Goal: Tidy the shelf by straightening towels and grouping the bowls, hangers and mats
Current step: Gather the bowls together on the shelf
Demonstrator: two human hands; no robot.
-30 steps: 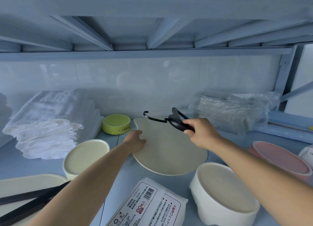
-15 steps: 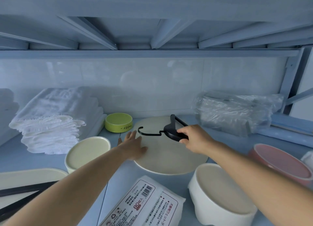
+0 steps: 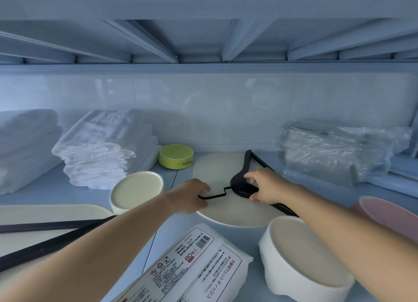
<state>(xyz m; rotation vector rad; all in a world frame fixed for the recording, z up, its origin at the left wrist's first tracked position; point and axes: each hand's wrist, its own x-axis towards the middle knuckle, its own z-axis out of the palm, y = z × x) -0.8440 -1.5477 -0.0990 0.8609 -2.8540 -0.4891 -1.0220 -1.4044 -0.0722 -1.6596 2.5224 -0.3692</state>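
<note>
A black hanger lies low over a cream oval mat in the middle of the shelf. My right hand grips the hanger at its neck. My left hand curls its fingers around the hanger's wire hook. A second black hanger lies on another cream mat at the left. Folded white towels are stacked at the back left. A green bowl, a cream bowl, a white bowl and a pink bowl stand around the mat.
A plastic-wrapped bundle sits at the back right. A white packet with a printed label lies at the front edge. More folded towels are at the far left. The shelf above hangs low overhead.
My right hand lowered the hanger from above the mat down onto it and toward me. My left hand left the mat's edge and took hold of the hanger's hook.
</note>
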